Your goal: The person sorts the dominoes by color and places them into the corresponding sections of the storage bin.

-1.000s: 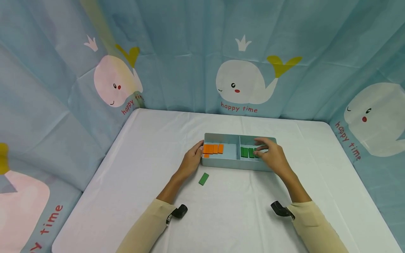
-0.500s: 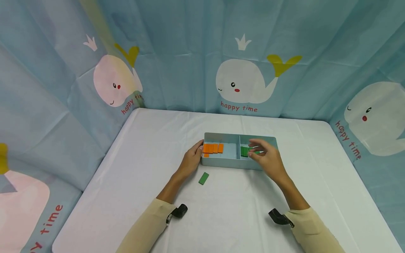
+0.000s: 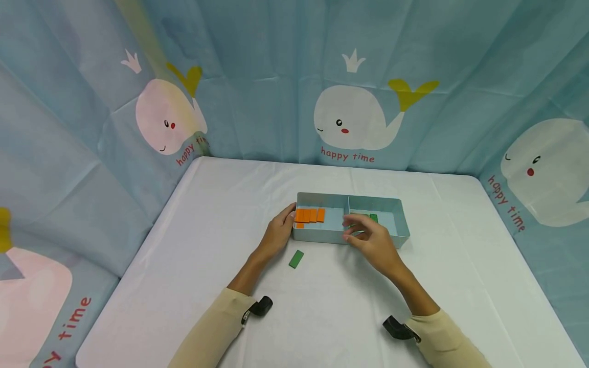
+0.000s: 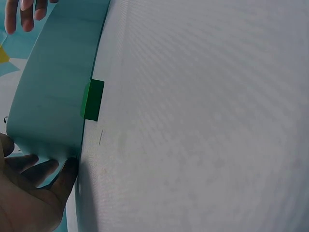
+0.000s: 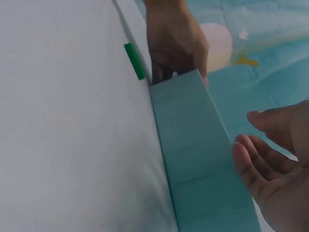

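A grey-blue two-compartment box (image 3: pixel 322 235) stands on the table. My left hand (image 3: pixel 277 232) holds its left end, with fingertips against the end wall in the left wrist view. Several flat orange tiles (image 3: pixel 313 215) lie in the left compartment, overlapping in a row. The right compartment has green tiles (image 3: pixel 374 218), largely hidden behind my right hand (image 3: pixel 375 244). That hand hovers over the box's front wall near the divider, thumb and fingers apart, with nothing seen between them. One loose green tile (image 3: pixel 296 259) lies on the table in front of the box's left end.
A white cloth (image 3: pixel 322 312) covers the table. Blue curtains (image 3: pixel 267 102) with whale prints rise behind and beside it. Black wrist cameras (image 3: pixel 261 306) sit at both sleeve cuffs.
My right hand has moved left and toward me, from the right compartment's tiles to near the divider, uncovering the box's right end. My left hand and the loose green tile stay in place.
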`<state>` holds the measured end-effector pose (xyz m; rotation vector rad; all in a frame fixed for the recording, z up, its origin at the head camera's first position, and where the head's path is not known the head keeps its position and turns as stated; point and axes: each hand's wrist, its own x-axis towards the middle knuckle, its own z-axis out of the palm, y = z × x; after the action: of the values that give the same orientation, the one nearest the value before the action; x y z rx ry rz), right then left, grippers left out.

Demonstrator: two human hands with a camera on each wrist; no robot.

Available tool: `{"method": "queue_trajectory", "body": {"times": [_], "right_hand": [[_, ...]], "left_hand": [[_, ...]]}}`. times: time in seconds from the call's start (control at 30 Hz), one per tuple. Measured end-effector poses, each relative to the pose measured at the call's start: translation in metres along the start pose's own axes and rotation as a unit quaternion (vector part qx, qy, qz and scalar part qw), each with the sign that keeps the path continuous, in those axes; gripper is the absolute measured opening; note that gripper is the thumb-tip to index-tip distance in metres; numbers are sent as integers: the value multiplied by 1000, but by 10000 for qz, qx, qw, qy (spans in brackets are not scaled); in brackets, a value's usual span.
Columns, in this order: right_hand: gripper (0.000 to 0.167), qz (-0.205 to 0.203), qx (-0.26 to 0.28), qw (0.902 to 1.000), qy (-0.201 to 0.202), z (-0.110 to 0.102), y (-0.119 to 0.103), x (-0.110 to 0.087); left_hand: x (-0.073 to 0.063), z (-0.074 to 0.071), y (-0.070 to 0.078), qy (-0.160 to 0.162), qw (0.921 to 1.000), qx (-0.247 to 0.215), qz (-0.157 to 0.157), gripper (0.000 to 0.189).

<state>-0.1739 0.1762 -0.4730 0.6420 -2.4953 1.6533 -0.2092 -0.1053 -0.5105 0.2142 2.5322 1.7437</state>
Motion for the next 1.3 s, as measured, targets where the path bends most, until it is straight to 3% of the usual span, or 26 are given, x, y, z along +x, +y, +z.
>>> {"method": "queue_trajectory", "body": {"times": [1.0, 1.3], "right_hand": [[47, 164, 0, 9911, -1323, 67, 8, -6], [50, 280, -238, 9881, -1493, 77, 6, -2]], "left_hand": [[0, -1, -2, 21, 10000, -33, 57, 55], [0, 0, -4, 65, 9999, 15, 77, 56]]}}
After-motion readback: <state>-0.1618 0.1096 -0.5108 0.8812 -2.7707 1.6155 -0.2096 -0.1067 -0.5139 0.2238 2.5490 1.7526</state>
